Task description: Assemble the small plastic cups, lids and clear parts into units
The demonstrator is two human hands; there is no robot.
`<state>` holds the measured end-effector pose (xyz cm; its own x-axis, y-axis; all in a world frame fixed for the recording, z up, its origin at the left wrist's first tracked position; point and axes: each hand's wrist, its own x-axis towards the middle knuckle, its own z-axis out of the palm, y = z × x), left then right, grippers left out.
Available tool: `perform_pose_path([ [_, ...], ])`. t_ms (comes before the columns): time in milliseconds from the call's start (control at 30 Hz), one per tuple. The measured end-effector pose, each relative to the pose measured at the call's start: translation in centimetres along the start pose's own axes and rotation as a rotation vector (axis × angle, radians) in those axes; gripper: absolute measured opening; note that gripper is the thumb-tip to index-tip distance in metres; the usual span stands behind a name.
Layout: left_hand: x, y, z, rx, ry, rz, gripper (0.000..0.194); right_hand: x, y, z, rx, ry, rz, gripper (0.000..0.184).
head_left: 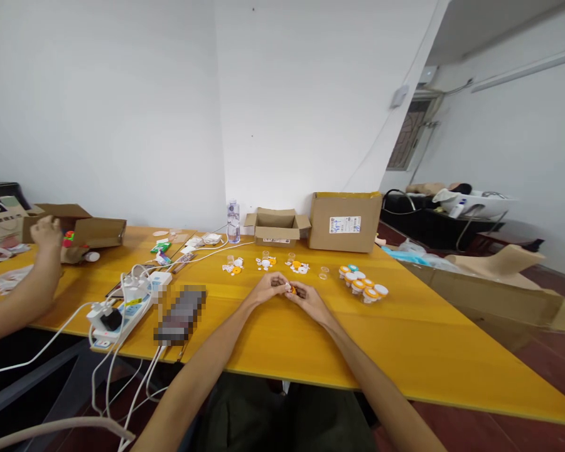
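Observation:
My left hand (268, 287) and my right hand (307, 297) meet over the middle of the yellow table (405, 351). Both have their fingers curled around a small orange and white part (291, 289) pinched between them. Just beyond the hands lie little heaps of small white and orange pieces (265, 262) and a few clear cups (323, 272). To the right stands a cluster of small containers with orange, white and teal lids (363, 284).
An open small carton (276, 227) and a bigger closed carton (344, 221) stand at the table's far edge beside a water bottle (233, 221). A power strip with white cables (122, 307) lies left. Another person's arm (26, 282) reaches toward a box at far left.

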<state>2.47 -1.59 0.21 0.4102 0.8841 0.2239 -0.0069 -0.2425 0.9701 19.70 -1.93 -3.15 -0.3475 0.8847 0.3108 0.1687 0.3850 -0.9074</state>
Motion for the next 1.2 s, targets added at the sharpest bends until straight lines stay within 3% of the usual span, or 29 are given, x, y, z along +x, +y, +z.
perform_pose_path([
  [1200, -0.01, 0.17, 0.03, -0.037, -0.007, -0.009, 0.042, 0.0, -0.24, 0.33, 0.072, 0.031, 0.023, 0.049],
])
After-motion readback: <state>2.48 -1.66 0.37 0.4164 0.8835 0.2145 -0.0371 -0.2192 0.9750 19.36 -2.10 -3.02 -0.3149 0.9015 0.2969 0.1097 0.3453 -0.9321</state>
